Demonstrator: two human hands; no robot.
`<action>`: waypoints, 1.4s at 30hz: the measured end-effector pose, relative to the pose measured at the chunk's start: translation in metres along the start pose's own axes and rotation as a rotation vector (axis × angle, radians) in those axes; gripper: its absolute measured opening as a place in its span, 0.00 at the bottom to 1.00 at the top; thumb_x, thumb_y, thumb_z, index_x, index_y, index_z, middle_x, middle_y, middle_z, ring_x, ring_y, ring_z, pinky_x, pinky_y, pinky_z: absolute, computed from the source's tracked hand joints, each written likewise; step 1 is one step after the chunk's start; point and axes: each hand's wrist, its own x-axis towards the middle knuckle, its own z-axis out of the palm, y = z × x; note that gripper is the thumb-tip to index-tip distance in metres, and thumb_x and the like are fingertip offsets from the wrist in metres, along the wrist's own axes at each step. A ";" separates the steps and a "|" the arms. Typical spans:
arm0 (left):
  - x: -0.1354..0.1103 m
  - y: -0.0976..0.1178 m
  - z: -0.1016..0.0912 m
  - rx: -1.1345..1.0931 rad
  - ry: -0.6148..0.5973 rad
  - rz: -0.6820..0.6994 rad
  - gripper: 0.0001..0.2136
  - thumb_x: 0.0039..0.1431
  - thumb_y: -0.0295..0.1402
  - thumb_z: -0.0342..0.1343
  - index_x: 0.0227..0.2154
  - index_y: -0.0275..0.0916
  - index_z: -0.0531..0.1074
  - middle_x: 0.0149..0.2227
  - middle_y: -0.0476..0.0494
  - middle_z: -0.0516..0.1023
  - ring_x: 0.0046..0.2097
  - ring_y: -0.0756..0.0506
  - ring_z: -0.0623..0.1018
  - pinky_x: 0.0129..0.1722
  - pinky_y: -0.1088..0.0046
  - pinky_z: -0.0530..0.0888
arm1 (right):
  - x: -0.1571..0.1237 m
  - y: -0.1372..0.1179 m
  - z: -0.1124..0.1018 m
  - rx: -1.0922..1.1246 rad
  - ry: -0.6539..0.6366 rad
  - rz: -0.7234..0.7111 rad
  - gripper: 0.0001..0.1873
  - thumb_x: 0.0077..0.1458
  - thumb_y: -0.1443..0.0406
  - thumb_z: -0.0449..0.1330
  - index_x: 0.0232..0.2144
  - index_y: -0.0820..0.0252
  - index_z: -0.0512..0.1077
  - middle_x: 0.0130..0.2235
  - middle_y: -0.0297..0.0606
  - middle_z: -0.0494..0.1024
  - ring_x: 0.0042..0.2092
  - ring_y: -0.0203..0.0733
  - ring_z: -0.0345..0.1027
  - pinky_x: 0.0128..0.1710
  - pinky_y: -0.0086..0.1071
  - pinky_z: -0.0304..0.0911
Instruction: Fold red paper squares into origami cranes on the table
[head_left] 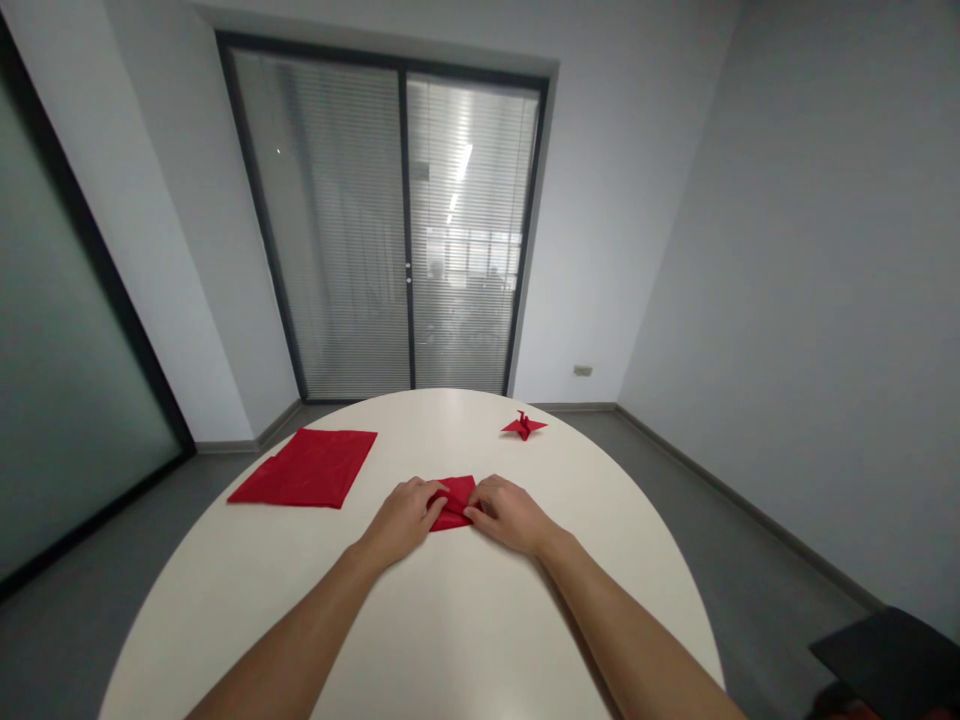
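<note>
A small red sheet of paper [455, 492], partly folded, lies on the white round table [450, 630] between my hands. At its left side my left hand [405, 515] has thumb and fingers closed on the paper. My right hand [511, 512] pinches the right side, its fingertips pressed near the middle crease. Both hands hide the paper's side edges. Farther back on the right stands a finished red paper crane [524, 426] with its wings spread, touched by neither hand.
Larger flat red sheets [311, 470] lie near the table's left edge. Beyond the table are a glass door with blinds [330, 230] and a wall socket [583, 371]. A dark object [892, 655] shows at the lower right.
</note>
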 end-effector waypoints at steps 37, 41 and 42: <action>-0.001 0.018 0.009 0.112 0.012 0.101 0.15 0.63 0.24 0.47 0.45 0.39 0.77 0.46 0.40 0.81 0.47 0.40 0.78 0.50 0.60 0.70 | 0.001 0.005 0.002 -0.021 -0.044 -0.215 0.15 0.61 0.68 0.55 0.45 0.57 0.79 0.47 0.41 0.81 0.50 0.44 0.72 0.59 0.39 0.57; -0.001 0.014 0.012 0.066 0.030 0.047 0.12 0.65 0.28 0.48 0.44 0.40 0.77 0.47 0.41 0.80 0.48 0.41 0.78 0.51 0.62 0.70 | 0.001 -0.003 -0.004 0.021 -0.075 -0.197 0.16 0.61 0.68 0.54 0.48 0.54 0.77 0.46 0.38 0.82 0.50 0.44 0.72 0.55 0.37 0.60; -0.002 0.013 0.012 0.057 0.032 0.035 0.11 0.65 0.29 0.49 0.42 0.40 0.76 0.45 0.41 0.80 0.47 0.41 0.78 0.50 0.63 0.70 | 0.001 -0.005 -0.004 0.031 -0.073 -0.181 0.17 0.61 0.68 0.54 0.49 0.53 0.77 0.47 0.37 0.81 0.49 0.44 0.72 0.54 0.36 0.61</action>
